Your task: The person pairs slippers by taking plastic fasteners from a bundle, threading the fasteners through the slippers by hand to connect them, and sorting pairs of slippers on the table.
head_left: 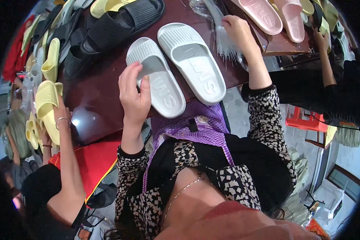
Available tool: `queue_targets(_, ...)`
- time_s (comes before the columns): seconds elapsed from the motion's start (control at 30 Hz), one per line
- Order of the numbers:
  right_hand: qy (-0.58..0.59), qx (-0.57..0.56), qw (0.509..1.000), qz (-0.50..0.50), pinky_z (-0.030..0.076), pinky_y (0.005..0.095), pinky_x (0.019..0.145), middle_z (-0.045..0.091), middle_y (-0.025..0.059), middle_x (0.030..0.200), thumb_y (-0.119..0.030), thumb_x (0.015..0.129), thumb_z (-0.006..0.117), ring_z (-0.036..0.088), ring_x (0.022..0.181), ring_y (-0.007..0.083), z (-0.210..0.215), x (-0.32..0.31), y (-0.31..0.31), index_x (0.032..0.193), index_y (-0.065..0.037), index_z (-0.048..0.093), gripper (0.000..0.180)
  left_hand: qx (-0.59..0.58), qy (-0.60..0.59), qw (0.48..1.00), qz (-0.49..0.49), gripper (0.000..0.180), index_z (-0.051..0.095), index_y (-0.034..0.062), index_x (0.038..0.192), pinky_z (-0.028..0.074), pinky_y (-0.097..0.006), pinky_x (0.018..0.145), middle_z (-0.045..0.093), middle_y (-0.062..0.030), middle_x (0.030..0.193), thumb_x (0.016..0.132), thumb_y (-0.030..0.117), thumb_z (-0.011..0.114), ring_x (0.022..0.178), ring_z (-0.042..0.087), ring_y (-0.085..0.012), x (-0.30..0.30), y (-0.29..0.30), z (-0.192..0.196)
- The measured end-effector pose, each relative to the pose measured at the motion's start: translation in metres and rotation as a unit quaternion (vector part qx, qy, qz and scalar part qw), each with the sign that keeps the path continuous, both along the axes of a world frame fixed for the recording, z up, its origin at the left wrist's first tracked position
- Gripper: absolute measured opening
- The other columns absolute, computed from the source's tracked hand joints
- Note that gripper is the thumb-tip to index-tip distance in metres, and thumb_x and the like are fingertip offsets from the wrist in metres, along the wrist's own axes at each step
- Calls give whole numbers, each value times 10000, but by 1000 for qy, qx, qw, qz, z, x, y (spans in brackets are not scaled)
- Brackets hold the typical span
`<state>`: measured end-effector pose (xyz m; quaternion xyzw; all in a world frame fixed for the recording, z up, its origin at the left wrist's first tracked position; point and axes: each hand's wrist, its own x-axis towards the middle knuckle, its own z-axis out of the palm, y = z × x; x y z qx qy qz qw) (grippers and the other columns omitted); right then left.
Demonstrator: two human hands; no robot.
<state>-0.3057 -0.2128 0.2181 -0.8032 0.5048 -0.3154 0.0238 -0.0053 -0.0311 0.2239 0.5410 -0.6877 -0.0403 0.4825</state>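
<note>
Side by side on the table lie two white slide slippers with ribbed straps and raised lettering on the insoles: the left slipper (162,86) and the right slipper (200,68). My left hand (134,96) is beside the left slipper, its fingers stretched and apart at the strap's edge, holding nothing. Whether it touches the slipper is hard to tell. Beyond the right slipper, a bundle of thin clear plastic strands (227,42) fans out on the table. My right hand (242,36) reaches to it with curled fingers, the fingertips closed at the strands.
Black slides (108,32) and a yellow slide (108,6) lie at the back left of the dark red table (92,100). A co-worker's hand at left holds yellow slides (48,100). Pink slides (264,16) rest on a box at right, near another person's arm (326,60). A red stool (306,120) stands below.
</note>
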Motion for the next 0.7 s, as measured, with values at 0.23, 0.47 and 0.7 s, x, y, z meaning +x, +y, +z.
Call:
queue_targets(0.23,86,75,990,-88,478,411,717,630,214,802,-227,803,614,607,812,380,14,-12,11,898,-4,646,245,13,16,1000,19,245,564,-32,1053,430,-392,882,580,-175,1092,817,31,573,1009,552,-325,4,11,-5)
queue_targets(0.47,62,128,980,-139,477,421,718,625,227,820,-250,803,605,606,812,380,-1,-11,24,871,-2,640,259,25,7,1000,10,246,566,-29,1051,422,-394,877,580,-175,1089,818,52,579,1001,550,-329,0,9,-7)
queue_targets(0.7,33,119,979,-161,477,418,728,626,227,827,-247,795,598,606,827,381,-1,-2,25,890,-2,640,266,29,6,1000,7,241,570,-25,1043,416,-394,879,581,-176,1088,818,60,581,1001,548,-329,0,10,-4)
